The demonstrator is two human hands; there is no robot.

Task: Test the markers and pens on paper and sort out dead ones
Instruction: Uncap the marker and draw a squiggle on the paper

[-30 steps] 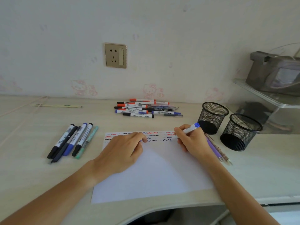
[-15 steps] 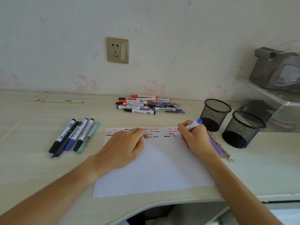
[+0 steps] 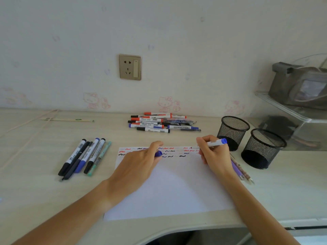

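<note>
A white sheet of paper [image 3: 177, 188] lies on the desk, with rows of red, black and blue squiggles along its top edge. My right hand [image 3: 212, 154] grips a white marker with a blue end [image 3: 216, 143], its tip at the top right of the sheet. My left hand [image 3: 139, 165] rests on the paper and holds a blue marker cap [image 3: 158, 153] in its fingers. A pile of markers and pens [image 3: 159, 122] lies beyond the paper by the wall. Several markers [image 3: 85, 156] lie side by side to the left.
Two black mesh pen cups [image 3: 231, 131] [image 3: 261, 149] stand at the right. A purple pen and another pen [image 3: 238, 170] lie beside the paper's right edge. A clear shelf with a grey bag [image 3: 300, 89] is at far right. The desk's curved front edge [image 3: 159, 234] is near.
The marker in my right hand has tilted flatter, its blue end now pointing right. The blue cap now shows in my left hand's fingers. The view has shifted a little.
</note>
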